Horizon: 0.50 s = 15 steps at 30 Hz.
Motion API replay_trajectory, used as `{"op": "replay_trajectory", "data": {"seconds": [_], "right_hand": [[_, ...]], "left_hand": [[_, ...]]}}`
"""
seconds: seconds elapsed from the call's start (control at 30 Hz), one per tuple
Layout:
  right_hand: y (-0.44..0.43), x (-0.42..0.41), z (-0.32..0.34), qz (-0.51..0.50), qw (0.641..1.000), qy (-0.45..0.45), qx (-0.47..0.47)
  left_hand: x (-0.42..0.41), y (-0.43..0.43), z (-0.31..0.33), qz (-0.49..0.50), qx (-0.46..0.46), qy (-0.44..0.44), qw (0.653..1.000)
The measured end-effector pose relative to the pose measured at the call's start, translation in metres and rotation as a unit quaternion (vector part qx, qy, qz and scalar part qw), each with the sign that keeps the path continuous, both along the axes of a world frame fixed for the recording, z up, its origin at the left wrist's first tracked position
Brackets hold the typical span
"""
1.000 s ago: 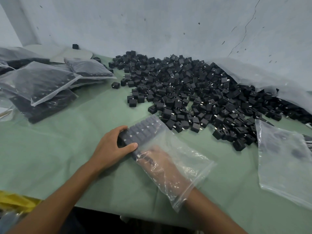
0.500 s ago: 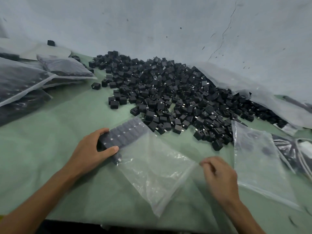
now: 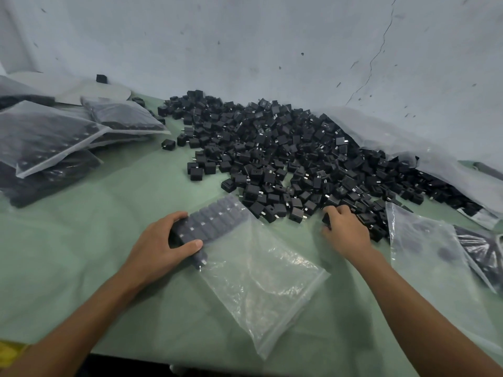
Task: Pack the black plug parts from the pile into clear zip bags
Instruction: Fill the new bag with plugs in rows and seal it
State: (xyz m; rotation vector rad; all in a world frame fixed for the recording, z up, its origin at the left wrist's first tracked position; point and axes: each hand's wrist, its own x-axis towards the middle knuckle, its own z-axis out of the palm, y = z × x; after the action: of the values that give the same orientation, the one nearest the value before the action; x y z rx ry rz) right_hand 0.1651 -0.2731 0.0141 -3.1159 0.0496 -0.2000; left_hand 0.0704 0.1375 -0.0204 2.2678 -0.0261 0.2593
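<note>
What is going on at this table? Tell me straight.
A person is packing black plug parts into clear bags. The left hand grips the filled end of a zip bag lying on the green table, with rows of parts already inside. The right hand is at the near edge of the pile, fingers curled on a plug part. Filled bags are stacked at far left.

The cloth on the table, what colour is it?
The cloth is plain pale green with no pattern. The head view, the only one, shows it clearly.
</note>
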Motion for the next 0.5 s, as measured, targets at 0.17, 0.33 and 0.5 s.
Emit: {"op": "replay_trajectory", "data": {"seconds": [0.17,0.33,0.5], "right_hand": [[0.003,0.006,0.010,-0.021,0.999,0.020,0.024],[0.009,-0.036,0.031,-0.019,0.928,0.005,0.371],[0.004,-0.106,0.034,-0.025,0.751,0.047,0.658]], "left_hand": [[-0.001,0.001,0.001,0.000,-0.003,0.004,1.000],[0.000,0.001,-0.001,0.000,0.001,0.007,1.000],[0.000,0.001,-0.001,-0.002,0.004,0.005,1.000]]}}
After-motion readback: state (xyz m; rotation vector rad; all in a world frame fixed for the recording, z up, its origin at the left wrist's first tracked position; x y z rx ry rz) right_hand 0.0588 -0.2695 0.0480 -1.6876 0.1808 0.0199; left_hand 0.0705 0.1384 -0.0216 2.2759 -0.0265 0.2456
